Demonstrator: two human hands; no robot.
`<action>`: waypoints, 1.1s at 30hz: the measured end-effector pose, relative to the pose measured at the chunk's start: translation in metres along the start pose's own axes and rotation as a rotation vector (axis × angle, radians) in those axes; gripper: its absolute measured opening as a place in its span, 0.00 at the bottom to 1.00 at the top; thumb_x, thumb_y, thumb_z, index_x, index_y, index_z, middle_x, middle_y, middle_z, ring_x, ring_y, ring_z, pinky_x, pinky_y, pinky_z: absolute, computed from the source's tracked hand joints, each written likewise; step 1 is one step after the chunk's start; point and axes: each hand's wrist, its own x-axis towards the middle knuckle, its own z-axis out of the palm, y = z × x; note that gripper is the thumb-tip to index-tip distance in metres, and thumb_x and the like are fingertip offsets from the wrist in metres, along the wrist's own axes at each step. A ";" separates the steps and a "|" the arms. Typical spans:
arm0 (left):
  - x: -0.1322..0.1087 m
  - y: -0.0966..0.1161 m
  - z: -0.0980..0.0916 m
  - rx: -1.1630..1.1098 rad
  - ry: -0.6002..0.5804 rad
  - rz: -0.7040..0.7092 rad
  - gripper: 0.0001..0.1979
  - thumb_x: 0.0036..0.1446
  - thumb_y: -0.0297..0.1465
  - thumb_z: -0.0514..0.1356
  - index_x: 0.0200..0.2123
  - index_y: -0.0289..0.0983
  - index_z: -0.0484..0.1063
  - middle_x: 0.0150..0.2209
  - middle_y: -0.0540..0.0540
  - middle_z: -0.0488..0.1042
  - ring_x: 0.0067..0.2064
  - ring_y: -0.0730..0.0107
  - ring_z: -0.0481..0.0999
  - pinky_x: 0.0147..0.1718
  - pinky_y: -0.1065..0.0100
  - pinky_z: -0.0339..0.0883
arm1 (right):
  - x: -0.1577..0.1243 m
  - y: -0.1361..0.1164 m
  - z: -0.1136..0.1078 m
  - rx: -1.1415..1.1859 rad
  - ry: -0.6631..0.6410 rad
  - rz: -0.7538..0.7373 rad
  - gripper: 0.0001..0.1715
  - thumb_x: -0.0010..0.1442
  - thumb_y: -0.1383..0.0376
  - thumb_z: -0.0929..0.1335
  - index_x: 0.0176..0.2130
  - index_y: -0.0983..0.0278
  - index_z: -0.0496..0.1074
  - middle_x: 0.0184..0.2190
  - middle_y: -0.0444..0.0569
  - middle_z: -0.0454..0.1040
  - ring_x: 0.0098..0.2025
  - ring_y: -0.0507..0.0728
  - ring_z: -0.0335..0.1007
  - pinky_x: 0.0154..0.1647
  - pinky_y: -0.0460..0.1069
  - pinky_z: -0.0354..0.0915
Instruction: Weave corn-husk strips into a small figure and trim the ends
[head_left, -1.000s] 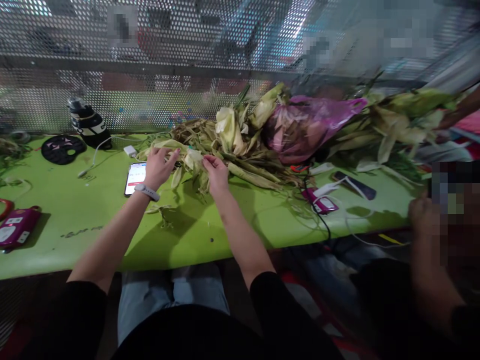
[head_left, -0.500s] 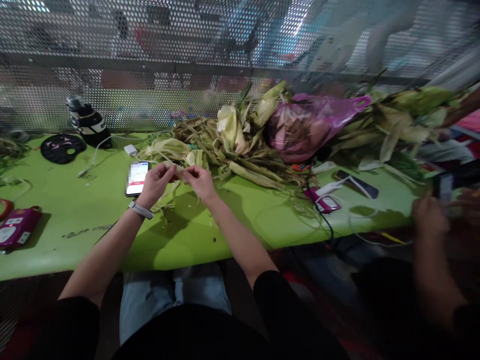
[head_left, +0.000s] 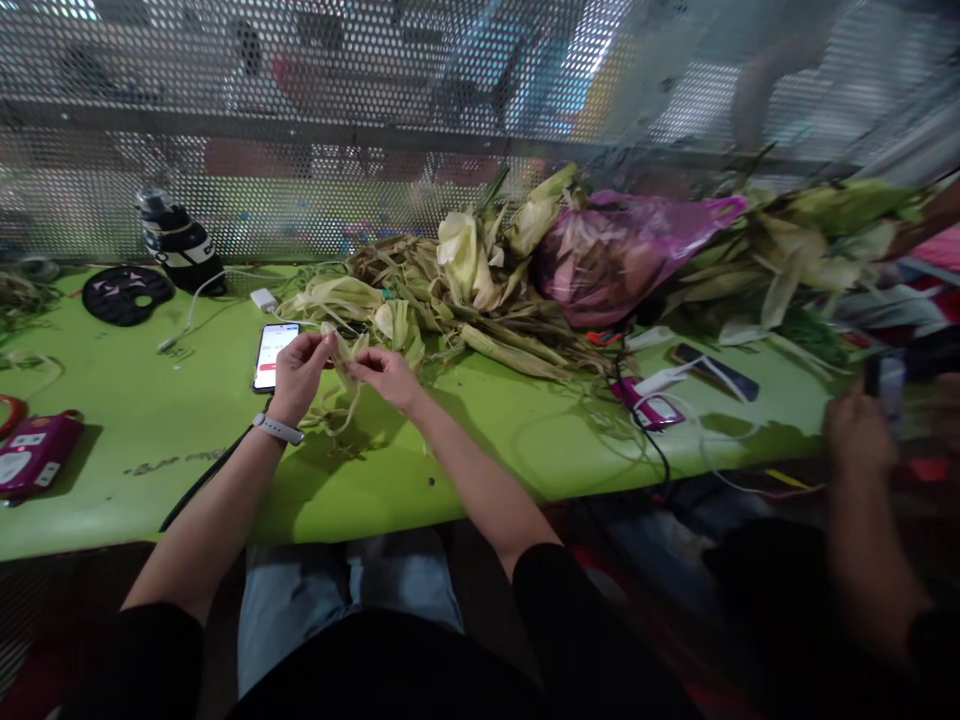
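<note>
A pale corn husk strip (head_left: 343,358) is stretched between my two hands above the green table (head_left: 480,440). My left hand (head_left: 301,368), with a pale watch band at the wrist, pinches its left side. On the other side my right hand (head_left: 386,375) holds it with closed fingertips. Thin strands hang below the hands. Just behind my left hand lies a phone (head_left: 268,355) with a lit screen, partly covered by the fingers. A heap of corn husks (head_left: 420,270) spreads beyond my hands.
A pink plastic bag (head_left: 600,260) sits in the husk pile. At left are a black bottle (head_left: 180,245), a black palette-shaped piece (head_left: 127,295) and a purple power strip (head_left: 41,455). Another power strip (head_left: 649,402) and phone (head_left: 716,372) lie right, near another person's hand (head_left: 861,430).
My hands have moved slightly apart and the left hand has turned, so more of the husk shows between them. The right hand has shifted a little lower.
</note>
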 end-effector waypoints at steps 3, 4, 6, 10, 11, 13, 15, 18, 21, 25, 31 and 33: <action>-0.002 0.001 -0.001 -0.004 0.003 -0.003 0.17 0.52 0.45 0.66 0.31 0.37 0.73 0.25 0.51 0.72 0.24 0.77 0.70 0.26 0.73 0.70 | 0.000 0.002 0.003 0.000 -0.018 -0.022 0.22 0.44 0.50 0.76 0.28 0.64 0.71 0.25 0.41 0.71 0.29 0.49 0.63 0.34 0.47 0.62; -0.003 0.002 -0.001 -0.006 -0.024 -0.012 0.17 0.52 0.45 0.66 0.32 0.37 0.73 0.26 0.51 0.72 0.25 0.77 0.71 0.26 0.73 0.70 | 0.000 0.003 0.004 0.014 -0.012 -0.024 0.22 0.44 0.50 0.76 0.28 0.64 0.71 0.25 0.41 0.71 0.29 0.50 0.64 0.34 0.47 0.62; -0.005 0.003 -0.001 0.004 -0.106 -0.030 0.17 0.50 0.44 0.68 0.34 0.37 0.74 0.28 0.49 0.74 0.27 0.75 0.72 0.27 0.73 0.70 | -0.001 0.004 0.006 0.039 0.016 -0.028 0.22 0.45 0.49 0.75 0.28 0.64 0.71 0.25 0.41 0.70 0.29 0.50 0.63 0.33 0.47 0.62; -0.007 0.005 -0.001 0.031 -0.129 -0.053 0.16 0.48 0.42 0.69 0.30 0.35 0.75 0.27 0.48 0.74 0.27 0.75 0.72 0.25 0.73 0.68 | -0.003 0.004 0.006 0.057 0.074 -0.040 0.22 0.46 0.49 0.75 0.29 0.63 0.71 0.25 0.41 0.70 0.29 0.50 0.63 0.32 0.46 0.61; -0.007 0.005 -0.001 0.021 -0.107 -0.067 0.16 0.48 0.42 0.69 0.29 0.34 0.75 0.26 0.48 0.74 0.26 0.76 0.71 0.25 0.74 0.68 | -0.003 0.004 0.006 0.052 0.067 -0.041 0.22 0.47 0.49 0.75 0.29 0.63 0.71 0.26 0.41 0.70 0.29 0.50 0.64 0.32 0.46 0.61; -0.007 0.005 -0.001 -0.004 -0.071 -0.104 0.16 0.48 0.43 0.69 0.28 0.34 0.75 0.25 0.49 0.73 0.25 0.77 0.70 0.25 0.74 0.68 | -0.004 0.003 0.005 0.047 0.061 -0.044 0.21 0.49 0.48 0.74 0.31 0.63 0.71 0.26 0.42 0.70 0.29 0.50 0.64 0.33 0.47 0.62; -0.007 0.005 0.000 -0.025 -0.054 -0.137 0.17 0.48 0.44 0.69 0.28 0.35 0.75 0.24 0.50 0.72 0.24 0.78 0.70 0.24 0.74 0.69 | -0.003 0.004 0.004 0.052 0.075 -0.053 0.21 0.50 0.48 0.73 0.31 0.63 0.71 0.26 0.42 0.70 0.29 0.50 0.64 0.33 0.47 0.62; -0.007 0.005 0.001 -0.062 -0.041 -0.168 0.17 0.47 0.43 0.69 0.28 0.34 0.74 0.23 0.51 0.71 0.23 0.79 0.69 0.23 0.75 0.68 | -0.002 0.006 0.004 0.064 0.102 -0.064 0.22 0.50 0.47 0.73 0.31 0.63 0.71 0.25 0.42 0.70 0.28 0.50 0.63 0.33 0.47 0.62; -0.006 0.006 0.001 -0.098 -0.025 -0.185 0.18 0.47 0.43 0.69 0.26 0.35 0.71 0.23 0.52 0.71 0.23 0.80 0.69 0.24 0.76 0.68 | -0.001 0.007 0.006 0.066 0.117 -0.053 0.23 0.49 0.46 0.73 0.31 0.63 0.71 0.25 0.42 0.70 0.28 0.50 0.64 0.32 0.47 0.62; -0.006 0.008 0.001 -0.098 -0.022 -0.167 0.19 0.48 0.45 0.68 0.27 0.37 0.68 0.26 0.52 0.72 0.26 0.78 0.71 0.23 0.76 0.69 | -0.002 0.006 0.007 0.082 0.135 -0.033 0.24 0.48 0.45 0.73 0.31 0.62 0.71 0.24 0.42 0.69 0.27 0.50 0.62 0.30 0.47 0.61; -0.007 0.009 0.001 -0.040 -0.082 -0.145 0.20 0.45 0.43 0.71 0.28 0.36 0.68 0.24 0.53 0.71 0.24 0.79 0.69 0.22 0.77 0.68 | -0.003 0.007 0.004 0.136 0.042 0.005 0.23 0.51 0.45 0.72 0.31 0.62 0.70 0.25 0.41 0.68 0.26 0.49 0.62 0.28 0.46 0.60; -0.008 0.008 0.001 -0.048 -0.090 -0.173 0.19 0.45 0.44 0.71 0.28 0.36 0.69 0.25 0.52 0.72 0.24 0.79 0.70 0.22 0.77 0.68 | -0.003 0.008 0.004 0.131 0.023 -0.006 0.23 0.49 0.46 0.74 0.30 0.62 0.68 0.24 0.40 0.67 0.26 0.49 0.62 0.27 0.45 0.59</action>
